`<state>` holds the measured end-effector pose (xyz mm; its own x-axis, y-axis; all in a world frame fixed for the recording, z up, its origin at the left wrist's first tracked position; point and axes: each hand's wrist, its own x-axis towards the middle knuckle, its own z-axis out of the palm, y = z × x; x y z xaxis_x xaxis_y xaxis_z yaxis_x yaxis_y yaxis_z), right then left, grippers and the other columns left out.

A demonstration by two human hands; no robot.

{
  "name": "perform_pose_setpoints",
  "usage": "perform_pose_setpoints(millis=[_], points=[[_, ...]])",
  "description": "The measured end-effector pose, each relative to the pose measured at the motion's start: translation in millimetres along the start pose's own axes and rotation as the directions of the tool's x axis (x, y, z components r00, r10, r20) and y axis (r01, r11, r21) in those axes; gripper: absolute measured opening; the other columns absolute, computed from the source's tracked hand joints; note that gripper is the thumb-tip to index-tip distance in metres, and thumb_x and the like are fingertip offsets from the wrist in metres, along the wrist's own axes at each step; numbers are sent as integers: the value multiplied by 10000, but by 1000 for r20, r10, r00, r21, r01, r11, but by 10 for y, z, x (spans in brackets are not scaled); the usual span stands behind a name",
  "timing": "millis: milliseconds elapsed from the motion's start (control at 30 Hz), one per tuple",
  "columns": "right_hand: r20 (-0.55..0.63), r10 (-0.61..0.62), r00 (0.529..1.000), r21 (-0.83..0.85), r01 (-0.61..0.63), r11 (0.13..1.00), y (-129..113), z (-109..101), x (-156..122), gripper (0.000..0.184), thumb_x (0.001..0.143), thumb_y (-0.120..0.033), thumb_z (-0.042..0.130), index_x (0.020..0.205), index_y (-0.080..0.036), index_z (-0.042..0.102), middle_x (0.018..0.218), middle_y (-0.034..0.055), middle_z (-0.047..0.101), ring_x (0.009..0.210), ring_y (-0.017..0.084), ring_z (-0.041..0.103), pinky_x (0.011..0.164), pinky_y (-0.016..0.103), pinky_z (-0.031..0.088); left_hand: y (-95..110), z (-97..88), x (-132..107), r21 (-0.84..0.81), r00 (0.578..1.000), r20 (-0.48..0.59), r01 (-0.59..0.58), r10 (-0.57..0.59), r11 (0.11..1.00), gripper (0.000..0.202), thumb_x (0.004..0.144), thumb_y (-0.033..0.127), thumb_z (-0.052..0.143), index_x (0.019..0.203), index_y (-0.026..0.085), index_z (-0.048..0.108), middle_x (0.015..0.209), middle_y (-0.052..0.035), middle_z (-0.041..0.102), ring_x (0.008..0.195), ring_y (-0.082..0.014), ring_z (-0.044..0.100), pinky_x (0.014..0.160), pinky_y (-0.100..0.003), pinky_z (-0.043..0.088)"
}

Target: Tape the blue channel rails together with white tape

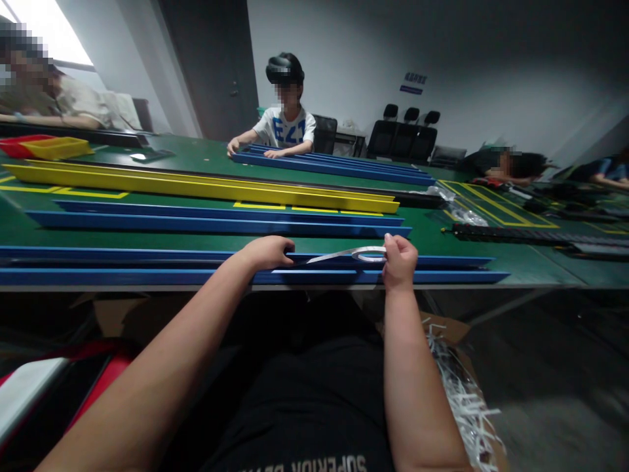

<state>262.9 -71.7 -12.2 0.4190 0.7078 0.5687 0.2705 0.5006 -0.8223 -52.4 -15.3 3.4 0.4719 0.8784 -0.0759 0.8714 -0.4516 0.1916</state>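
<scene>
My right hand [400,261] is closed on a roll of white tape [371,250], held just above a long blue channel [339,276] at the table's near edge. A narrow strip [327,257] runs from the roll down and left into the channel, near my left hand. My left hand [268,252] is curled over the channel's far wall, thumb on the inner side. Its other fingertips are partly hidden, and I cannot tell whether they touch the strip.
More blue channels [221,223] and yellow channels [206,186] lie beyond on the green table. A person [289,124] across handles other blue channels [339,168]. Red and yellow trays [63,148] stand far left. Below right, a cardboard box [449,328] holds white paper-like strips [466,400].
</scene>
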Motion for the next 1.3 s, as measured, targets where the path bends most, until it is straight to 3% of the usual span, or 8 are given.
perform_pose_setpoints(millis=[267,533,900,1300], points=[[50,-69,996,-391,84,916,-29,-235,34,434,843,-422,579,521,-199,391,537,-53,296,539,95,280,525,261,230,-2,3,4,8,1000,1,14,-14,1000,399,711,511,592,1035,296,679,971,-13,720,827,-203,625,644,-267,415],[17,-37,999,-392,40,919,-42,-195,44,403,832,-392,559,521,-202,388,519,-59,302,526,93,288,516,250,250,-6,3,5,13,1000,8,20,-20,1000,409,710,507,586,1049,300,683,969,-12,720,823,-198,621,658,-262,414],[-41,-215,976,-630,141,764,-8,-170,-11,383,883,-349,483,551,-208,353,541,-52,308,550,103,320,562,261,247,4,27,34,25,1000,16,-2,2,1000,380,720,509,570,1017,303,690,958,-15,726,805,-201,627,643,-271,416],[-63,-243,968,-706,129,696,-8,-141,-6,369,885,-336,451,566,-218,309,547,-38,344,556,117,308,570,275,217,141,40,83,117,998,-16,-53,55,992,347,727,516,571,982,306,677,924,-30,714,788,-210,618,605,-283,389]])
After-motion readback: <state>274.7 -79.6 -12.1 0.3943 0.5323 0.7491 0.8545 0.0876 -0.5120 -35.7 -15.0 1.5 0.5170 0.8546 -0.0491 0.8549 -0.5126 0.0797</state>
